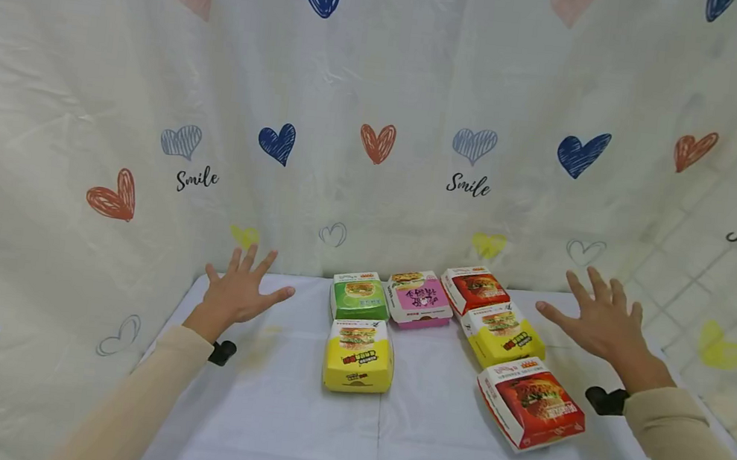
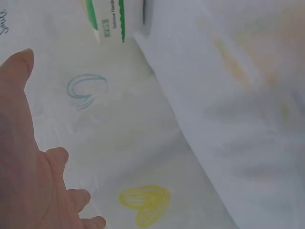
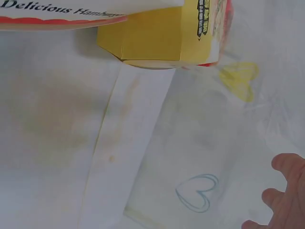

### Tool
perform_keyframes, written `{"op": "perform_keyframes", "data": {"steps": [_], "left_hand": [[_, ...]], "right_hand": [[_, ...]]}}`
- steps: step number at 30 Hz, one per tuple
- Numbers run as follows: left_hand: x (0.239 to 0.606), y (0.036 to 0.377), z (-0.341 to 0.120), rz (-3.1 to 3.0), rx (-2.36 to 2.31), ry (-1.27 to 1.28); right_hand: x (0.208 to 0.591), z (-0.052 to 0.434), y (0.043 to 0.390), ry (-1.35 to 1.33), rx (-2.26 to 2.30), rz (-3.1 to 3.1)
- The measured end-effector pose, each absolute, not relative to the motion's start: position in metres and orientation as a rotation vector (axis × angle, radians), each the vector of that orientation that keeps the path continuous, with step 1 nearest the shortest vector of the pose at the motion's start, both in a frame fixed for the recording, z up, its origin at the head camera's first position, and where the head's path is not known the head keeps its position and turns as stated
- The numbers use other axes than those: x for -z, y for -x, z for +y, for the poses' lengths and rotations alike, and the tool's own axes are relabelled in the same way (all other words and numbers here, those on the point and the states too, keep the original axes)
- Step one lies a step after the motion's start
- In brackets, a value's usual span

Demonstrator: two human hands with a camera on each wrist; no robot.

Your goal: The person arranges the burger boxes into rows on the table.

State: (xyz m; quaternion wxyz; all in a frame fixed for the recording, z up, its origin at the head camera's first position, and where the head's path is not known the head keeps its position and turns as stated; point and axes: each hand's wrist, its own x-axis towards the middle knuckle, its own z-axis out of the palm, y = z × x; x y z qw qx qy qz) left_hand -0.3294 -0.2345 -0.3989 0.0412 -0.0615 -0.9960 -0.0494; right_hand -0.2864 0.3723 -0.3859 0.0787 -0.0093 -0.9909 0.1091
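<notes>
My left hand hovers over the left part of the table, fingers spread, holding nothing; a green hamburger box is nearest to it. On the other side my right hand is held up with fingers apart and nothing in it, right of a yellow hamburger box. A red hamburger box lies in front of that one, and another red box sits behind it. Between the two groups is a pink box. A second yellow box stands in front of the green one.
A white cloth covers the table. Behind it hangs a pale curtain printed with hearts and the word Smile, which also runs along both sides. Dark straps sit at both wrists, by the beige sleeves.
</notes>
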Motion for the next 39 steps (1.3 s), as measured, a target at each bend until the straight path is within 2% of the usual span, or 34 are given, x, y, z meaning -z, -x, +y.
{"op": "perform_keyframes", "data": {"steps": [16,28,39], "left_hand": [[0.403,0.321,-0.219,-3.046,0.097,0.212],[0.403,0.287,-0.191,-2.99,0.099,0.309],[0.402,0.25,-0.161,-2.87,0.436,0.42]], "right_hand": [[0.392,0.358,0.279,0.017,-0.287,-2.959],[0.385,0.321,0.249,-0.143,-0.18,-2.972],[0.373,0.249,0.219,-0.365,-0.709,-2.872]]}}
